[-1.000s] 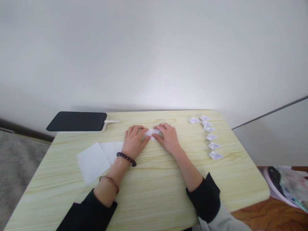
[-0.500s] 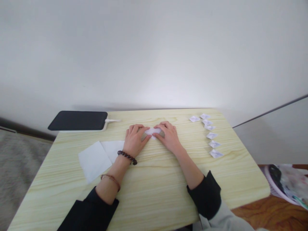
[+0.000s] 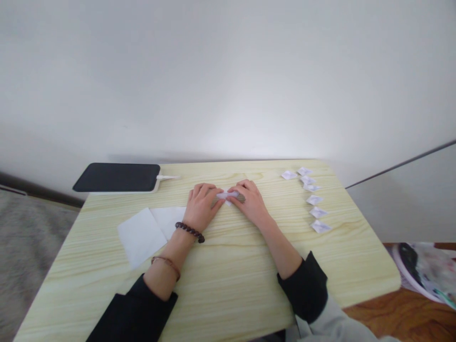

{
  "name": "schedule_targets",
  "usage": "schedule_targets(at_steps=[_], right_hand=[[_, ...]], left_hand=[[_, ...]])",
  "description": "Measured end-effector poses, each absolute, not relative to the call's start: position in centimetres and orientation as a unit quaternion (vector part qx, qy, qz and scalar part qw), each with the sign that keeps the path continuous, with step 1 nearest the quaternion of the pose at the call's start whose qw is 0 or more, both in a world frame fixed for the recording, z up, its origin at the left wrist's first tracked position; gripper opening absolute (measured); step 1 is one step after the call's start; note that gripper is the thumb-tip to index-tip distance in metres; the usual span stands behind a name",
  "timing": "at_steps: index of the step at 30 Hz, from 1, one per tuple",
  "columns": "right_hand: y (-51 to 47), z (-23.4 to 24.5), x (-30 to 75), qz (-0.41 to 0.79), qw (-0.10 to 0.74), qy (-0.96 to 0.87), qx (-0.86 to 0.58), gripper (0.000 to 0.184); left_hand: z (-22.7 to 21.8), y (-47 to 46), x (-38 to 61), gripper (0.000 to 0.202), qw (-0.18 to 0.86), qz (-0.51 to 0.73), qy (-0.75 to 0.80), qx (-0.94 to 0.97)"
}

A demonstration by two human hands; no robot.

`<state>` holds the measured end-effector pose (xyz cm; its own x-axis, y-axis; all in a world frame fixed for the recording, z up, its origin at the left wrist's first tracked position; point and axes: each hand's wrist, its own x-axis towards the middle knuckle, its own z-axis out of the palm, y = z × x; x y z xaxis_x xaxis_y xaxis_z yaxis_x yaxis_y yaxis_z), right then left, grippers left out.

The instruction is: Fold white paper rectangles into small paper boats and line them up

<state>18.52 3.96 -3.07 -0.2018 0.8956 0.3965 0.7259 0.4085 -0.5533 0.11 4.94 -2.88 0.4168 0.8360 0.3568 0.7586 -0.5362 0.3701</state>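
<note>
A small folded piece of white paper (image 3: pixel 227 195) lies between my two hands near the middle of the table. My left hand (image 3: pixel 202 204) pinches its left end between thumb and fingers. On the opposite end, my right hand (image 3: pixel 250 202) grips it the same way. Both thumbs are on the near side, and a small pointed corner of the paper shows between them. The fingers partly cover both ends. Beside my left wrist, flat white paper squares (image 3: pixel 142 237) overlap on the tabletop.
Several small folded paper boats (image 3: pixel 315 200) stand in a rough line on the right of the wooden table (image 3: pixel 228 285). A dark-screened device (image 3: pixel 117 177) with a white cable (image 3: pixel 168 177) lies at the back left. A wall rises behind; a bin (image 3: pixel 420 270) stands at lower right.
The paper between my fingers now looks narrower, its upper edge brought down toward me. Both hands stay in nearly the same place, and the whole view has shifted very slightly.
</note>
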Motion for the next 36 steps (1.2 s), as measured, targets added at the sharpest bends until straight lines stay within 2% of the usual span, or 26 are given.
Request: schedule_targets(at_steps=[5,12,16,26,30,36], right_hand=[[3.8,-3.1,18.6,0.118,0.34,-0.773,-0.523,0.014],[2.8,-2.4,18.0,0.054,0.264,-0.791,-0.549,0.02],[2.0,-2.1,17.7,0.02,0.252,-0.781,-0.571,0.021],[2.6,-2.5,18.0,0.052,0.292,-0.684,-0.667,0.015],[3.4,-2.5,16.6,0.043,0.282,-0.649,-0.706,0.028],[3.7,-3.0,16.5,0.064,0.278,-0.637,-0.716,0.027]], left_hand=[[-3.0,5.0,0.1,0.02,0.034,0.267,0.44,0.857],[-2.2,4.3,0.4,0.017,-0.043,0.245,0.433,0.866],[-1.8,3.7,0.8,0.017,-0.065,0.237,0.439,0.864],[-1.8,3.6,1.0,0.019,-0.057,0.228,0.443,0.865],[-1.7,3.6,1.0,0.021,-0.055,0.224,0.443,0.866],[-1.5,3.5,1.1,0.021,-0.045,0.221,0.455,0.861]])
